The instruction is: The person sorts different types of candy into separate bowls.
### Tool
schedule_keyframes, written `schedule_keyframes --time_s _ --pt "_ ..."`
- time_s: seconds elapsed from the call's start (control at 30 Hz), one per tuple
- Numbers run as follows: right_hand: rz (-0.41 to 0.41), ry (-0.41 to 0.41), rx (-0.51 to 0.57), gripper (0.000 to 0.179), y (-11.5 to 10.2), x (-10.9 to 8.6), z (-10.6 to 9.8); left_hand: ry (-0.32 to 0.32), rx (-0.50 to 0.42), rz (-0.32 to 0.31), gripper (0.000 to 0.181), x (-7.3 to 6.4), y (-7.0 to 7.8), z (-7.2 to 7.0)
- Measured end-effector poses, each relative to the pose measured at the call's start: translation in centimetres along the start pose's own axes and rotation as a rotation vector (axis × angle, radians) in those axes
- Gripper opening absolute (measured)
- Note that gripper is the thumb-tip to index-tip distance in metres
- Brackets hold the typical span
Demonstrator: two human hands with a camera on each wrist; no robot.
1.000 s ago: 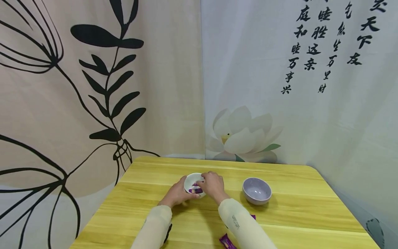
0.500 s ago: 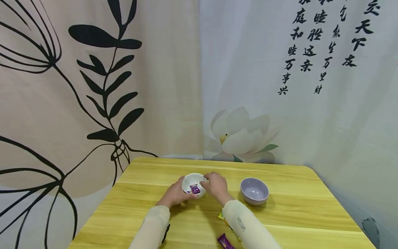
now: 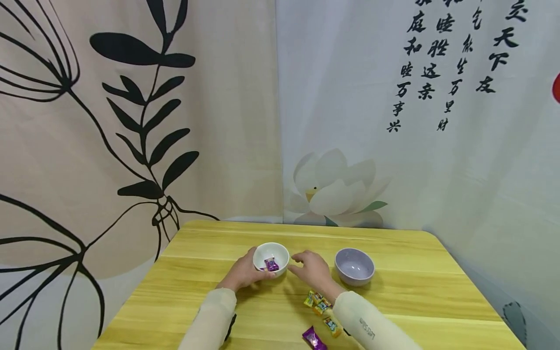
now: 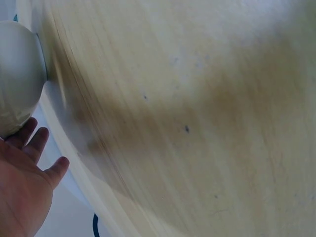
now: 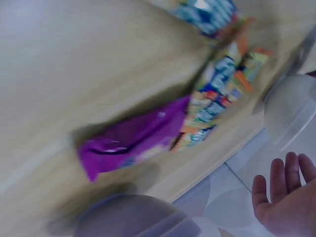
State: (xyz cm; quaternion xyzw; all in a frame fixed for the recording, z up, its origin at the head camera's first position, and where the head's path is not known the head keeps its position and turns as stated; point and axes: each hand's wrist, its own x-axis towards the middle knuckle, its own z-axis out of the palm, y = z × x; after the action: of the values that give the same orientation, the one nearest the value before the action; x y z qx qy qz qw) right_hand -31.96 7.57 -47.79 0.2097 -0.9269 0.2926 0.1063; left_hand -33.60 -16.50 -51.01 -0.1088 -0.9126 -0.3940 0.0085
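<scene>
My left hand (image 3: pixel 245 271) holds a small white bowl (image 3: pixel 283 267) from its left side, thumb along the near side. Inside the bowl lie purple-wrapped candies (image 3: pixel 271 264). The left wrist view shows the fingers of the left hand (image 4: pixel 24 182) against the outside of the white bowl (image 4: pixel 19 74). Just right of that bowl is my right hand (image 3: pixel 312 270), fingers loosely bent, holding nothing. In the right wrist view the right hand (image 5: pixel 289 207) is apart from the white bowl (image 5: pixel 291 111).
A lilac bowl (image 3: pixel 355 266) stands right of my right hand. Several yellow-wrapped candies (image 3: pixel 322 306) lie near my right forearm, with a purple-wrapped candy (image 3: pixel 314 338) closer to the front. All are on a wooden table (image 3: pixel 415 291) before a printed curtain (image 3: pixel 236 121).
My right hand has come out of the white bowl and let go of a purple-wrapped candy, moving right. Yellow-wrapped candies have come into view beside the right forearm. The left hand keeps its hold.
</scene>
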Motion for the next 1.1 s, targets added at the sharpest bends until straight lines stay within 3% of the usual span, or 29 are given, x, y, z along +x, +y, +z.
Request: schedule_keyframes --time_s 0.3,0.93,1.1 --pt "-0.003 -0.087 0.113 0.039 1.2 -3.3 -1.2 0.005 0.030 -0.006 0.095 0.1 -0.2 0.1" --pt "-0.100 -0.067 0.131 0.032 4.2 -10.5 -3.5 0.011 0.016 -0.014 0.093 -0.1 0.1 0.1" --pt "-0.129 -0.117 0.121 0.032 4.0 -12.2 -3.5 0.008 0.019 -0.013 0.093 0.1 0.1 0.1"
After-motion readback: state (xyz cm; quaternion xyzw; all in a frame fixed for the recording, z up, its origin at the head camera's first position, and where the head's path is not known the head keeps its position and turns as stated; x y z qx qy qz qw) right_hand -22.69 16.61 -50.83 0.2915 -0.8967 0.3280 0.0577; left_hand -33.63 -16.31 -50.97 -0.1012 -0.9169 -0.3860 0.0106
